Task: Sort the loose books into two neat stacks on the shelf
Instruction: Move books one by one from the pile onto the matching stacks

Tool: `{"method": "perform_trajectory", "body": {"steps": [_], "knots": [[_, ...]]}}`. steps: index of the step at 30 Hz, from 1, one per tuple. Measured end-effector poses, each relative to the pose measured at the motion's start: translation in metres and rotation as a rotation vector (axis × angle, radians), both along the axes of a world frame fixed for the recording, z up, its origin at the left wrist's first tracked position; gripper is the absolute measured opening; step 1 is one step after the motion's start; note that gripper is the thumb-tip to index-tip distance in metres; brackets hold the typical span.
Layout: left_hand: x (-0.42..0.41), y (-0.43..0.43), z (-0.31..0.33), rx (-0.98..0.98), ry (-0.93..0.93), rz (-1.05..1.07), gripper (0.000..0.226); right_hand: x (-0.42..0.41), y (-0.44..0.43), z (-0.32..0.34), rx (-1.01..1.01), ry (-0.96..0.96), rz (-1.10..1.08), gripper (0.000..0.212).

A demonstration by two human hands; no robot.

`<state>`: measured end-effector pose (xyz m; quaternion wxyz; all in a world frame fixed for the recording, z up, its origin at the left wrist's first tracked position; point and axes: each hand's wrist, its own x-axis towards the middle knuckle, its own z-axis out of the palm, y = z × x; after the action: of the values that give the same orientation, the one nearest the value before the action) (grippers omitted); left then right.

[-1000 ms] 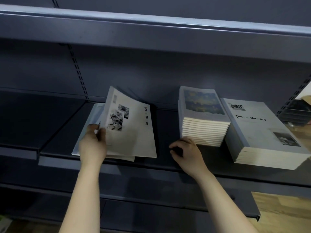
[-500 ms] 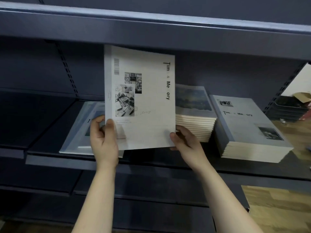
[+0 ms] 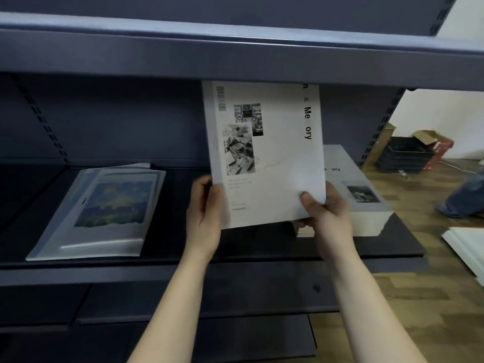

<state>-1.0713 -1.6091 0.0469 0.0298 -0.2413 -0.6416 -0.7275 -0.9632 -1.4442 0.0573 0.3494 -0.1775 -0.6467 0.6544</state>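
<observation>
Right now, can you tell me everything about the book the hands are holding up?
The white book is a thin paperback held upright, slightly tilted, in front of the shelf. Its cover shows a barcode, black-and-white photos and sideways black letters reading "& Me ory"; its top edge disappears behind the upper shelf. The left hand grips its lower left edge, the right hand its lower right corner. It touches nothing else visible.

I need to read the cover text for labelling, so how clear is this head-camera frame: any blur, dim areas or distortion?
Head view: the held book is fairly sharp, its "Me ory" lettering legible, though the upper shelf edge cuts off its top; the loose books at left look soft and smeared; the shelf interior is dim, the floor at right brighter; wide-angle bending curves the shelf lines.
</observation>
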Motion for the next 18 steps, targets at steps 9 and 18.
{"method": "perform_trajectory", "body": {"steps": [9,18], "knots": [[0.012,0.039,-0.033,-0.432,0.022,-0.102,0.025,0.038,0.062,0.006,0.032,-0.044,-0.214,0.016],[0.01,0.065,-0.063,-0.791,0.29,-0.09,0.014,0.058,0.103,-0.003,0.156,-0.232,-0.34,0.013]]}}
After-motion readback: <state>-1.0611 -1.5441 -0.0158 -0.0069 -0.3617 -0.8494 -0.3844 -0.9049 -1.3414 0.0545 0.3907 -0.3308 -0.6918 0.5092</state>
